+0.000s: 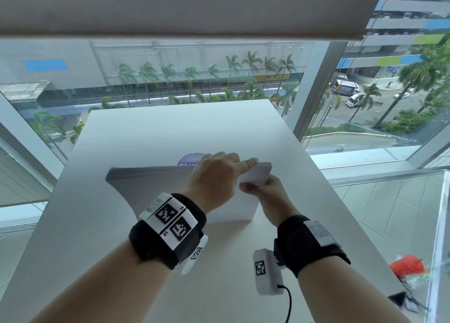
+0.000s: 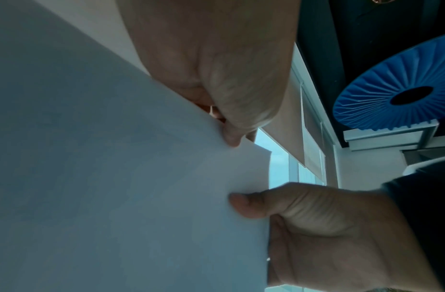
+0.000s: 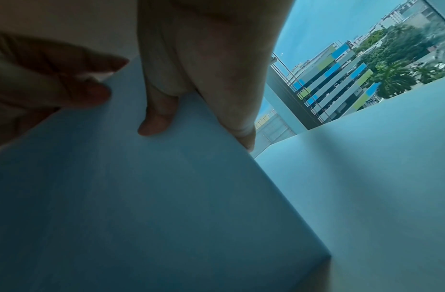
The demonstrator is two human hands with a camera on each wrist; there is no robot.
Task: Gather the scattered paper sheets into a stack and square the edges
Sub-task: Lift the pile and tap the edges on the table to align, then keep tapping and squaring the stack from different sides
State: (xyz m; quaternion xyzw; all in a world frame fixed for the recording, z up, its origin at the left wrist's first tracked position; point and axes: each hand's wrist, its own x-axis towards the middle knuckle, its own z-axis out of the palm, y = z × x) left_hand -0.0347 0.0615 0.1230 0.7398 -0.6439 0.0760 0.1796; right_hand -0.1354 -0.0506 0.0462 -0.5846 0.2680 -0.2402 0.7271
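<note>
A stack of white paper sheets (image 1: 151,185) stands upright on its lower edge in the middle of the white table (image 1: 170,127), bowed slightly. My left hand (image 1: 220,173) reaches over the stack's top edge near its right corner and pinches it, thumb on the near face (image 2: 231,138). My right hand (image 1: 264,188) grips the right side edge, thumb (image 2: 241,205) pressed on the near face and fingers behind. In the right wrist view my right hand's thumb (image 3: 156,120) lies on the paper stack (image 3: 141,197), with the left hand (image 3: 54,79) beside it.
A round purple sticker (image 1: 191,158) lies on the table just behind the stack. Windows surround the far and right table edges. An orange object (image 1: 406,266) and dark items (image 1: 401,300) lie past the table's right edge. A cable (image 1: 288,300) hangs from my right wrist.
</note>
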